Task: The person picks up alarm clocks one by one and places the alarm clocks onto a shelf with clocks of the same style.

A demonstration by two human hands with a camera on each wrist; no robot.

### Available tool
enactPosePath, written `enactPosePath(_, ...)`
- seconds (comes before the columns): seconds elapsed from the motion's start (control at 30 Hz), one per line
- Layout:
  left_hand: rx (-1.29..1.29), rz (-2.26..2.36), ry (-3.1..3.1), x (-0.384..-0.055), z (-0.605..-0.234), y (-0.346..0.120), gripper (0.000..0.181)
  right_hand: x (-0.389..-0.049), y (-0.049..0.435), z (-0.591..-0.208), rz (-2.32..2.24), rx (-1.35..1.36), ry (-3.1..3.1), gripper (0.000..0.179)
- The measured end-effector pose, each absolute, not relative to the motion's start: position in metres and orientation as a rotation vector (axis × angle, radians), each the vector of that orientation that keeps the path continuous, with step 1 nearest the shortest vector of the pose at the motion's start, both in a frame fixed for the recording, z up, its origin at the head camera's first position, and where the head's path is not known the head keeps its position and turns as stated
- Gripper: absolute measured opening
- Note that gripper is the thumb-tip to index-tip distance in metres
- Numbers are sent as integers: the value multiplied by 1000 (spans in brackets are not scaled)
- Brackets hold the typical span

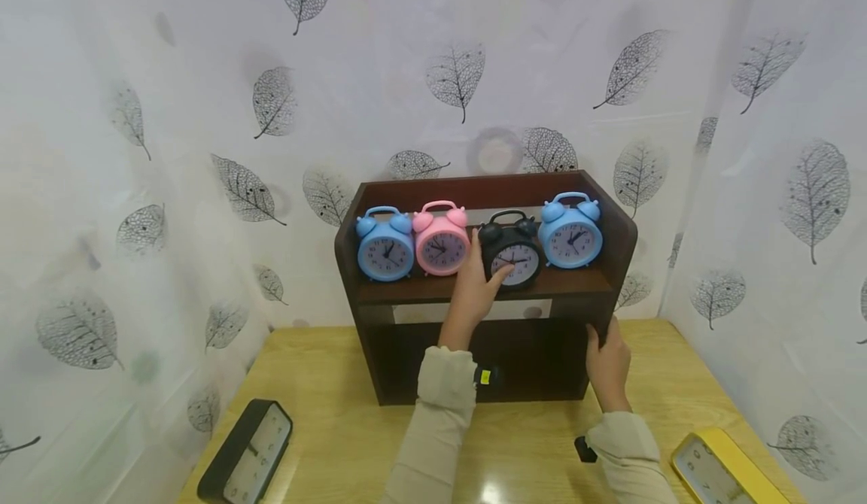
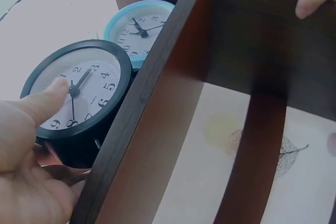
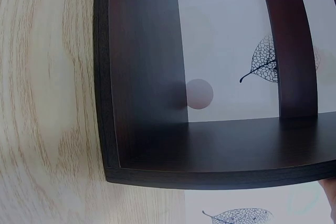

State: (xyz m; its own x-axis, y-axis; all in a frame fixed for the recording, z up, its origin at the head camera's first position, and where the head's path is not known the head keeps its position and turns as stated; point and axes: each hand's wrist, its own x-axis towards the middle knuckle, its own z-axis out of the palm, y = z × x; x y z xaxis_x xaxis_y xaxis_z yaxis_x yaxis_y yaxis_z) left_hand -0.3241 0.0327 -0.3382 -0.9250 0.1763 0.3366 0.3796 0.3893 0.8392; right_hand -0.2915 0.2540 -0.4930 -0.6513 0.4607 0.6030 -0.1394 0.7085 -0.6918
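My left hand [image 1: 476, 291] holds a black twin-bell alarm clock [image 1: 521, 261] on the upper board of a dark brown wooden shelf [image 1: 582, 284]. In the left wrist view its thumb lies across the front of the black clock [image 2: 89, 85], the other fingers partly hidden behind and below the case. To the clock's left stand a pink alarm clock [image 1: 442, 253] and a blue one [image 1: 385, 256]; another blue alarm clock [image 1: 571, 245] is on its right. Lower down, my right hand [image 1: 608, 365] grips the shelf's right side panel, thumb at the front edge.
The shelf stands on a light wood-grain table [image 1: 318, 384]. A black rectangular clock [image 1: 247, 451] lies at the front left, a yellow rectangular clock [image 1: 728, 466] at the front right. Behind hangs a white leaf-patterned curtain [image 1: 379, 60].
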Motion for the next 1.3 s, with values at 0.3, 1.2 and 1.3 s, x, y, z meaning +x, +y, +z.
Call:
enactPosePath(0.3, -427, -1508, -2408, -314, -338, 33, 73, -292, 254, -494, 942, -258, -2104, 31)
enactPosePath(1.2, -141, -1361, -2402, -320, -335, 54, 62, -293, 255, -495, 947, -257, -2103, 31)
enactPosePath(1.3, -146, -1353, -2382, -320, -335, 56, 62, -293, 254, -495, 942, -256, -2099, 32)
